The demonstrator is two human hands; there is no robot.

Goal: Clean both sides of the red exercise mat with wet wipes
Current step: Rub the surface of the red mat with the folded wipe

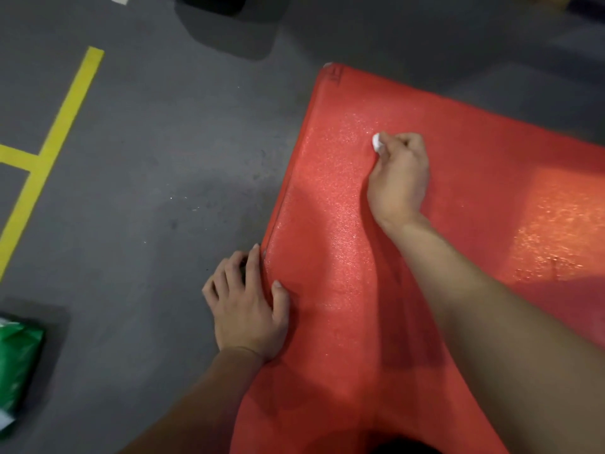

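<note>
The red exercise mat (458, 142) lies flat on the grey floor and fills the right half of the view, one corner pointing away at the top. My right hand (401, 173) is on the mat with its fingers curled round a small bunched white wet wipe (377, 144), which touches the mat's surface. My left hand (247, 303) rests at the mat's left edge, the thumb on the mat and the fingers on the floor beside it.
A green wipe packet (16, 362) lies on the floor at the lower left. Yellow floor lines (65, 116) run along the left. A dark object (212, 3) stands on the floor at the top, beyond the mat.
</note>
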